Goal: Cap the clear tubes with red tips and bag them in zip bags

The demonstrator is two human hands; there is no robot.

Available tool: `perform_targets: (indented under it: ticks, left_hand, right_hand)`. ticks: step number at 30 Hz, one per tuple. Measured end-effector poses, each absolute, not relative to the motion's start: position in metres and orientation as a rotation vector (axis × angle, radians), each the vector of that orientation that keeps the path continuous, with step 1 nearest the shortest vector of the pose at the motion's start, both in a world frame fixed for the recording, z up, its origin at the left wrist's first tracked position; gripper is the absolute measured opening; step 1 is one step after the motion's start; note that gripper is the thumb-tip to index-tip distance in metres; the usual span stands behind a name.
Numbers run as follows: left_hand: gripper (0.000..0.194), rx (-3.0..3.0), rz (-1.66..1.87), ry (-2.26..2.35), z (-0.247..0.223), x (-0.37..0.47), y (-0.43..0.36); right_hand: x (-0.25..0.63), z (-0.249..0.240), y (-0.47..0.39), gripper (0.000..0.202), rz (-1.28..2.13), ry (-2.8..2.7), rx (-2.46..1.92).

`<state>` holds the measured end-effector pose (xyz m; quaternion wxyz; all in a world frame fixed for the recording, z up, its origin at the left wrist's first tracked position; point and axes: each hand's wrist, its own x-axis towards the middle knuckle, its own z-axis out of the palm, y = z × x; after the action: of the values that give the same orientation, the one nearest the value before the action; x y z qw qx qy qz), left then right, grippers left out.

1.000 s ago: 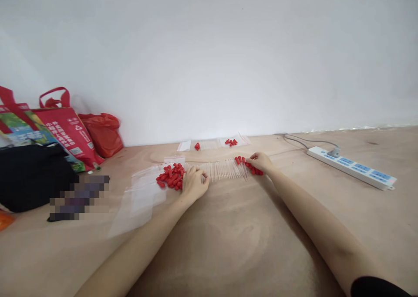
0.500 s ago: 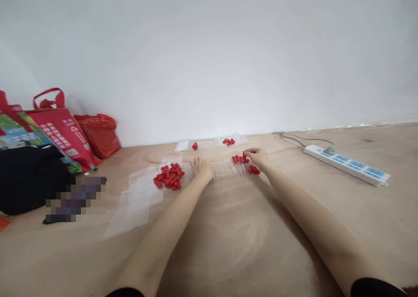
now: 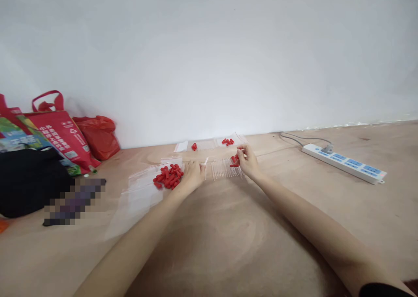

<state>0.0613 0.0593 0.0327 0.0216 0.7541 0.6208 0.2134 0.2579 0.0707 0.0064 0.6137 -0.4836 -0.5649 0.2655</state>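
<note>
My left hand (image 3: 193, 175) is closed on a thin clear stick (image 3: 205, 162), whose upper end points up. Just left of it, a pile of red rubber pieces (image 3: 168, 176) lies on clear plastic bags (image 3: 139, 197). My right hand (image 3: 247, 161) has its fingers pinched beside red pieces (image 3: 234, 159) at the right end of a row of clear sticks (image 3: 224, 168); what its fingertips hold is too small to tell. Farther back, more red pieces (image 3: 227, 142) and a small red cluster (image 3: 194, 146) rest on plastic bags near the wall.
A white power strip (image 3: 344, 162) with a plugged-in grey cable lies at the right. Red shopping bags (image 3: 62, 136), a red plastic bag (image 3: 98, 136) and a black cloth item (image 3: 31, 179) stand at the left. The white wall (image 3: 228, 62) rises behind.
My left hand has moved slightly left and lower, and a clear stick now shows in it. My right hand has moved left, towards the row of sticks, covering some red pieces.
</note>
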Motion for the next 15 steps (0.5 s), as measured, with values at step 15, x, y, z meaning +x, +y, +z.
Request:
perform_targets:
  ticks: [15]
  left_hand:
    - [0.022, 2.849, 1.024, 1.103, -0.009, 0.016, 0.009]
  right_hand:
    - [0.225, -0.018, 0.007, 0.013, 0.509, -2.010, -0.874]
